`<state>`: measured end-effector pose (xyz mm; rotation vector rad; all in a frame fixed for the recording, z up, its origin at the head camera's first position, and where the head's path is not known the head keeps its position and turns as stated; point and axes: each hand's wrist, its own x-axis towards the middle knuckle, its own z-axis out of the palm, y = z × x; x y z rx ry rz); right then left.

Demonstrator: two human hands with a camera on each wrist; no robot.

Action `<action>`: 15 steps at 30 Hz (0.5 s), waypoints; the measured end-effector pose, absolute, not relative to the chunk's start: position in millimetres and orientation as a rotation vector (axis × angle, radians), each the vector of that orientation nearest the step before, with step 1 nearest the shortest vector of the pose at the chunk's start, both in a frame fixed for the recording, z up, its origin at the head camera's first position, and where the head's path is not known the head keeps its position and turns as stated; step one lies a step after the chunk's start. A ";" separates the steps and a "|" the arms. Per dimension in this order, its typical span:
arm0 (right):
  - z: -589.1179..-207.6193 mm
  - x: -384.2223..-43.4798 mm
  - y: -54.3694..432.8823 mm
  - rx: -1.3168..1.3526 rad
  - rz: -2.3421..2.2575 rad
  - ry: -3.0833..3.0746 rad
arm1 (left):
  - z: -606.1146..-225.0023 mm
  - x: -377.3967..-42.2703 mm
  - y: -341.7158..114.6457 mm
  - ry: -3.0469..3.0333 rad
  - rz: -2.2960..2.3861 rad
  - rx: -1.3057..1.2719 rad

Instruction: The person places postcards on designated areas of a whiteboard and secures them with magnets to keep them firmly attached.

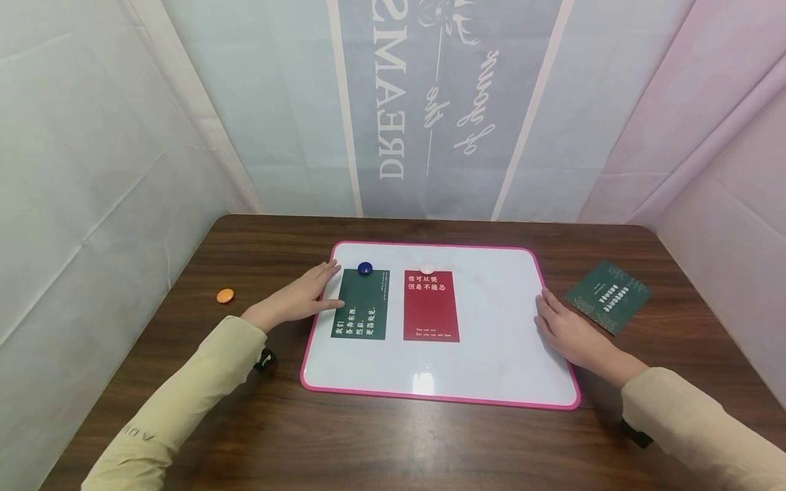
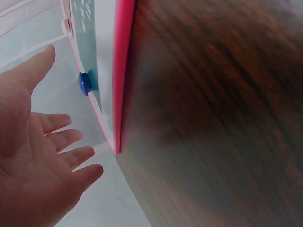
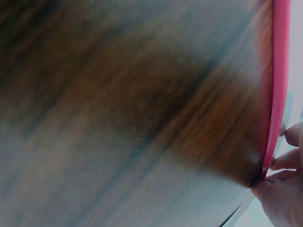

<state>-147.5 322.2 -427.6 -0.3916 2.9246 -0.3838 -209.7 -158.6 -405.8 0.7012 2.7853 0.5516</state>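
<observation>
A whiteboard (image 1: pixel 491 327) with a pink rim lies on the table. On it, a green card (image 1: pixel 368 314) has a round blue magnet (image 1: pixel 365 269) at its top edge. Beside it, a red card (image 1: pixel 430 307) has a white magnet (image 1: pixel 427 269) at its top. My left hand (image 1: pixel 297 296) is spread at the board's left edge, thumb over the green card's side. The left wrist view shows this hand (image 2: pixel 42 142) with fingers apart and nothing in the palm. At the right edge, my right hand (image 1: pixel 574 334) rests along the rim, fingertips touching it.
An orange round magnet (image 1: pixel 225 296) lies on the brown wooden table (image 1: pixel 393 436) to the left. Another green card (image 1: pixel 609 297) lies right of the board, just beyond my right hand. Fabric curtains (image 1: pixel 295 102) hang behind the table and on both sides.
</observation>
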 end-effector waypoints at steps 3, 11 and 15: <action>-427.8 -147.2 322.0 -0.390 -0.381 2.927 | -408.5 -209.4 -161.5 2.744 0.548 0.697; -429.4 -147.4 323.0 -0.396 -0.380 2.929 | -413.6 -205.6 -166.5 2.649 0.507 0.734; -428.8 -147.5 322.7 -0.396 -0.378 2.931 | -414.6 -202.8 -168.4 2.623 0.495 0.723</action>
